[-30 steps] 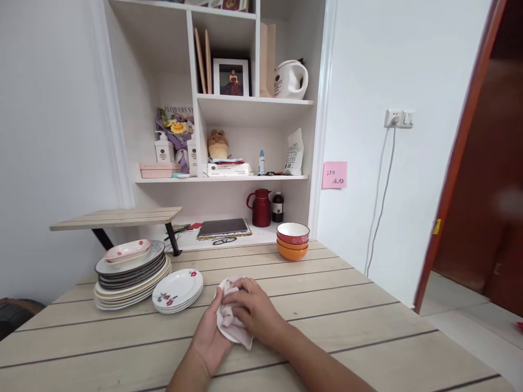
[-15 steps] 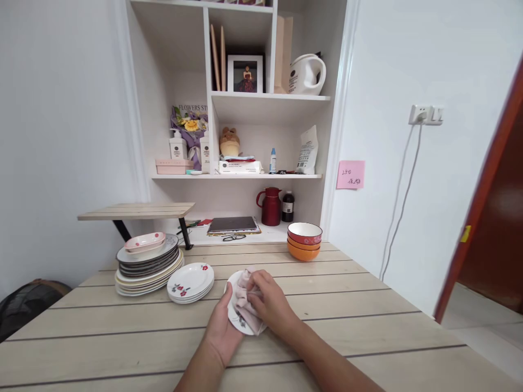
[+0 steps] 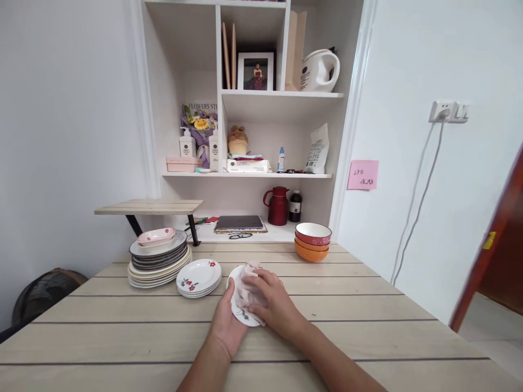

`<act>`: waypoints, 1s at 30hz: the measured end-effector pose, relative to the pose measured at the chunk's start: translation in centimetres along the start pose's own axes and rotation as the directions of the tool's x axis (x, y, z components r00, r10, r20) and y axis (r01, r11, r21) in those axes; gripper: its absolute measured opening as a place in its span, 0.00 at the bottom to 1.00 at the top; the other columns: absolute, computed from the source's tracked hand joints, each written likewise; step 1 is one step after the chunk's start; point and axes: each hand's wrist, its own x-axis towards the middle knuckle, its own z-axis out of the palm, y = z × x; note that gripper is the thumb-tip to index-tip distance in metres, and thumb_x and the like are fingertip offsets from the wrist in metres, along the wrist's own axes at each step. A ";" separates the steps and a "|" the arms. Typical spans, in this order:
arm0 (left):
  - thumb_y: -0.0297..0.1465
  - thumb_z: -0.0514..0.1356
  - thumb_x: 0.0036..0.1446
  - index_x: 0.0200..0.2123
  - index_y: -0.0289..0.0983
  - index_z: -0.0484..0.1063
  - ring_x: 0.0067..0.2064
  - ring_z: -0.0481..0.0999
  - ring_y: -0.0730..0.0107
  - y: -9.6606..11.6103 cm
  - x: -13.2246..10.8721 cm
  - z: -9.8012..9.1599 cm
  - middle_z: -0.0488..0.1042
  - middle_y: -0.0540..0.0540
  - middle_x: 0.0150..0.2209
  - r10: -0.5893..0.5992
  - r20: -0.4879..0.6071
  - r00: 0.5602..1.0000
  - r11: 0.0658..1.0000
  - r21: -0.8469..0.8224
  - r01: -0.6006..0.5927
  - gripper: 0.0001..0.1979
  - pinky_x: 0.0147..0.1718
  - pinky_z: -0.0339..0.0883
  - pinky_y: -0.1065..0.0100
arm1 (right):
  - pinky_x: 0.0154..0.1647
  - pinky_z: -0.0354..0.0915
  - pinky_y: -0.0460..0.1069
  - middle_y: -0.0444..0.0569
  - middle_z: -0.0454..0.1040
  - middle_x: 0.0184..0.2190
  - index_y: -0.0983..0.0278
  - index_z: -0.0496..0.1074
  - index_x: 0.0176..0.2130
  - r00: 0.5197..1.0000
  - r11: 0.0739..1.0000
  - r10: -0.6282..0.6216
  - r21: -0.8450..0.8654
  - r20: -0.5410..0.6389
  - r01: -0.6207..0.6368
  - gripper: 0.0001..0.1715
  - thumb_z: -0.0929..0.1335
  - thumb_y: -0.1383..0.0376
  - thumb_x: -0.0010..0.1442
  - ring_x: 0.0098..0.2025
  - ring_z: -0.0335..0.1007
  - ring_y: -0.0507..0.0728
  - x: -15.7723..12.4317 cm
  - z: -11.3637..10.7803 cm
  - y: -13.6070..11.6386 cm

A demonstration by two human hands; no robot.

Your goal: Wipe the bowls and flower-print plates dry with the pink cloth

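A small white plate (image 3: 236,305) with a dark leaf pattern is held tilted above the table by my left hand (image 3: 227,324), thumb on the rim and fingers underneath. My right hand (image 3: 274,299) is closed on a crumpled pale pink cloth (image 3: 246,291), pressed against the plate's face. The cloth covers much of the plate. Just left of my hands lies a short stack of white plates (image 3: 199,276) with red flowers. Beyond it stands a taller stack of mixed plates (image 3: 159,267), topped by a pink-spotted dish (image 3: 156,237).
Stacked bowls (image 3: 312,242), orange below and red on top, stand at the table's back right. A small raised wooden shelf (image 3: 151,207) stands at the back left. Behind the table are a laptop (image 3: 239,222), glasses (image 3: 241,236), a red jug (image 3: 278,207) and a dark bottle (image 3: 295,207).
My right hand's fingers have spread more over the cloth, which is bunched differently on the plate. The whole view has shifted, with the scene sitting further right.
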 end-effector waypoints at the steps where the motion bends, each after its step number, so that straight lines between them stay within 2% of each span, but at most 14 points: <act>1: 0.40 0.56 0.63 0.57 0.36 0.69 0.47 0.79 0.52 0.0 0.0 0.0 0.79 0.37 0.47 0.005 0.009 1.000 1.000 0.000 -0.005 0.22 0.48 0.69 0.54 | 0.62 0.57 0.60 0.51 0.64 0.59 0.53 0.64 0.60 1.000 0.999 0.016 0.047 -0.024 -0.015 0.42 0.72 0.73 0.48 0.62 0.59 0.63 0.1 0.1 0.0; 3: 0.40 0.55 0.64 0.56 0.36 0.70 0.48 0.78 0.52 0.0 0.0 0.0 0.79 0.37 0.47 0.012 0.016 1.000 1.000 0.002 -0.012 0.22 0.48 0.68 0.53 | 0.61 0.59 0.57 0.52 0.64 0.58 0.55 0.57 0.64 0.996 0.990 0.057 0.134 -0.065 -0.047 0.50 0.70 0.77 0.46 0.60 0.61 0.61 0.1 0.2 0.1; 4: 0.40 0.55 0.64 0.56 0.35 0.70 0.48 0.78 0.52 0.0 0.0 0.0 0.79 0.37 0.47 0.012 0.013 1.000 1.000 0.002 -0.013 0.22 0.49 0.68 0.53 | 0.61 0.60 0.57 0.53 0.65 0.56 0.56 0.57 0.64 0.994 0.986 0.072 0.158 -0.078 -0.059 0.50 0.69 0.78 0.45 0.59 0.63 0.60 0.2 0.3 0.3; 8: 0.41 0.54 0.64 0.54 0.34 0.72 0.47 0.79 0.52 0.0 0.0 -0.1 0.79 0.36 0.46 0.016 -0.022 1.000 1.000 0.009 -0.016 0.22 0.49 0.68 0.53 | 0.54 0.65 0.55 0.51 0.67 0.47 0.59 0.73 0.50 0.995 0.992 0.037 0.122 -0.093 -0.026 0.31 0.67 0.78 0.46 0.50 0.68 0.59 0.2 0.7 0.8; 11: 0.41 0.54 0.64 0.51 0.32 0.73 0.46 0.79 0.53 0.0 0.0 -0.1 0.79 0.36 0.45 0.030 -0.037 0.999 1.000 0.012 -0.029 0.21 0.48 0.68 0.54 | 0.58 0.60 0.60 0.52 0.66 0.53 0.57 0.77 0.43 0.993 0.999 -0.017 -0.040 -0.121 0.013 0.25 0.68 0.77 0.46 0.57 0.62 0.64 0.1 0.5 0.8; 13: 0.42 0.54 0.64 0.52 0.33 0.73 0.45 0.79 0.53 0.0 -0.1 0.0 0.79 0.36 0.45 0.031 -0.035 0.999 1.000 0.000 -0.031 0.22 0.47 0.69 0.55 | 0.61 0.55 0.64 0.52 0.63 0.58 0.55 0.78 0.44 0.992 0.994 -0.022 -0.113 -0.121 0.008 0.25 0.69 0.75 0.48 0.62 0.57 0.67 0.0 0.2 0.6; 14: 0.42 0.54 0.64 0.52 0.33 0.72 0.45 0.79 0.54 0.1 -0.1 0.0 0.79 0.37 0.45 0.030 -0.037 0.999 1.000 -0.009 -0.030 0.22 0.46 0.69 0.56 | 0.61 0.55 0.63 0.51 0.63 0.58 0.54 0.77 0.46 0.995 0.994 -0.014 -0.111 -0.104 0.003 0.25 0.69 0.74 0.49 0.62 0.57 0.66 0.0 0.1 0.5; 18: 0.42 0.54 0.64 0.51 0.31 0.73 0.41 0.80 0.56 0.5 -0.2 0.1 0.80 0.36 0.43 0.042 -0.093 0.995 0.999 -0.026 -0.045 0.22 0.42 0.71 0.58 | 0.55 0.64 0.56 0.52 0.70 0.49 0.55 0.71 0.56 0.999 1.000 -0.025 0.008 0.022 0.025 0.27 0.66 0.71 0.58 0.52 0.67 0.60 -0.2 -0.3 -0.2; 21: 0.42 0.56 0.63 0.47 0.30 0.74 0.35 0.80 0.61 0.6 -0.2 0.0 0.80 0.37 0.40 0.030 -0.116 0.993 0.999 -0.029 -0.034 0.21 0.39 0.72 0.61 | 0.52 0.66 0.53 0.51 0.69 0.47 0.53 0.68 0.59 0.996 0.998 -0.067 0.021 0.056 0.066 0.27 0.66 0.68 0.61 0.49 0.68 0.59 -0.3 -0.2 -0.6; 25: 0.41 0.57 0.63 0.47 0.31 0.74 0.32 0.79 0.67 0.1 -0.2 0.0 0.81 0.40 0.38 -0.023 -0.006 1.000 0.998 -0.053 0.023 0.20 0.36 0.71 0.66 | 0.53 0.67 0.54 0.52 0.67 0.50 0.54 0.69 0.57 0.994 0.994 -0.100 -0.039 -0.032 0.098 0.26 0.67 0.68 0.60 0.52 0.66 0.60 -0.4 0.1 -0.9; 30: 0.45 0.58 0.61 0.47 0.35 0.75 0.41 0.80 0.59 -0.8 -0.2 0.3 0.81 0.41 0.38 -0.099 0.060 0.993 0.995 -0.002 0.099 0.21 0.46 0.69 0.59 | 0.54 0.66 0.57 0.54 0.61 0.57 0.56 0.70 0.54 0.979 0.992 -0.092 -0.098 -0.182 0.075 0.23 0.68 0.68 0.59 0.53 0.65 0.61 -0.3 0.0 -0.6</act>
